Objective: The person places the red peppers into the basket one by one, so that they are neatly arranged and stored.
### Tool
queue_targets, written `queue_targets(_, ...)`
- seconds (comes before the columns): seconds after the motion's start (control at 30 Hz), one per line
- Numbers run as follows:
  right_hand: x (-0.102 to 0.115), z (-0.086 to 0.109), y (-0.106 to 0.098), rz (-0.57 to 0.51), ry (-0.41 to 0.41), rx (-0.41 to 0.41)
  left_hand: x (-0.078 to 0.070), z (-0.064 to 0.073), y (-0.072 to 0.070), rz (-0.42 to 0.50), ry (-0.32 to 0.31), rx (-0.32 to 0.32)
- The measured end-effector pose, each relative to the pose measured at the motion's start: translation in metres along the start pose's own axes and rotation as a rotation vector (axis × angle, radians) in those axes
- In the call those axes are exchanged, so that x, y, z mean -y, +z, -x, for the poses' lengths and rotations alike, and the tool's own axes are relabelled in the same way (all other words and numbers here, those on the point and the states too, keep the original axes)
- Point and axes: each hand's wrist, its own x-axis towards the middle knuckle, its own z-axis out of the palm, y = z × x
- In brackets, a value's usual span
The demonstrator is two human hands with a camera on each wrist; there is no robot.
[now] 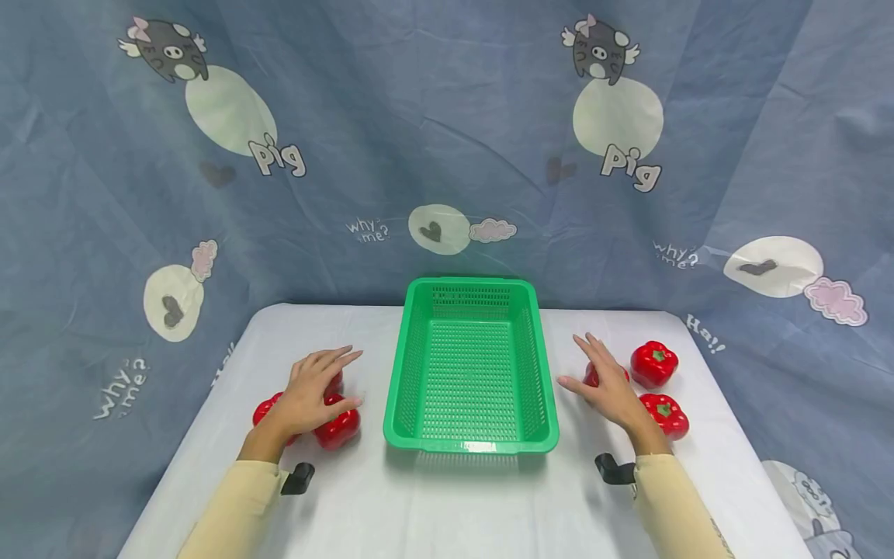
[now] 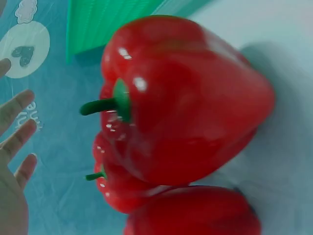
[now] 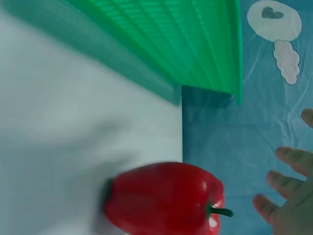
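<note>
1. The left hand (image 1: pixel 307 396) is spread, with its fingers over three red bell peppers (image 1: pixel 338 428), grouped at the left.
2. The right hand (image 1: pixel 609 390) is also spread, near one red bell pepper (image 3: pixel 166 198); two other peppers (image 1: pixel 654 365) lie to its right, one far, one nearer.
3. Between the two hands, one green basket (image 1: pixel 471 380) stands on the white counter (image 1: pixel 461 512).
4. At the far side hangs blue printed cloth (image 1: pixel 447 147).

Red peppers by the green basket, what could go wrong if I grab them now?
Three red peppers crowd together by the left hand, so taking one might nudge another. Their glossy skins could slip in a loose grip. Past the right hand, the farthest-back pepper sits near the edge of the table, so a knock might roll it off.
</note>
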Motion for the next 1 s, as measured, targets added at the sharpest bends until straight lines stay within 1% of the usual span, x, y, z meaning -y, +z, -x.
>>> queue_targets(0.23, -0.001, 0.009, 0.017, -0.148, 0.005, -0.053, 0.001, 0.014, 0.014, 0.076, -0.056, -0.013)
queue_targets(0.43, -0.003, 0.016, 0.029, -0.263, 0.006, -0.059, 0.001, 0.023, 0.027, 0.113, -0.094, -0.045)
queue_targets(0.53, -0.005, 0.018, 0.033, -0.313, 0.008, -0.068, 0.000, 0.025, 0.035, 0.121, -0.119, -0.039)
queue_targets(0.63, -0.007, 0.019, 0.039, -0.350, 0.021, -0.075, -0.002, 0.027, 0.041, 0.117, -0.136, -0.030)
queue_targets(0.83, -0.009, 0.019, 0.056, -0.426, 0.092, -0.086, 0.001, 0.031, 0.049, 0.075, -0.144, -0.027)
queue_targets(0.9, -0.008, 0.019, 0.060, -0.457, 0.105, -0.095, 0.002, 0.033, 0.052, 0.066, -0.150, -0.021)
queue_targets(1.0, -0.007, 0.018, 0.066, -0.514, 0.114, -0.097, 0.004, 0.036, 0.054, 0.062, -0.163, -0.030)
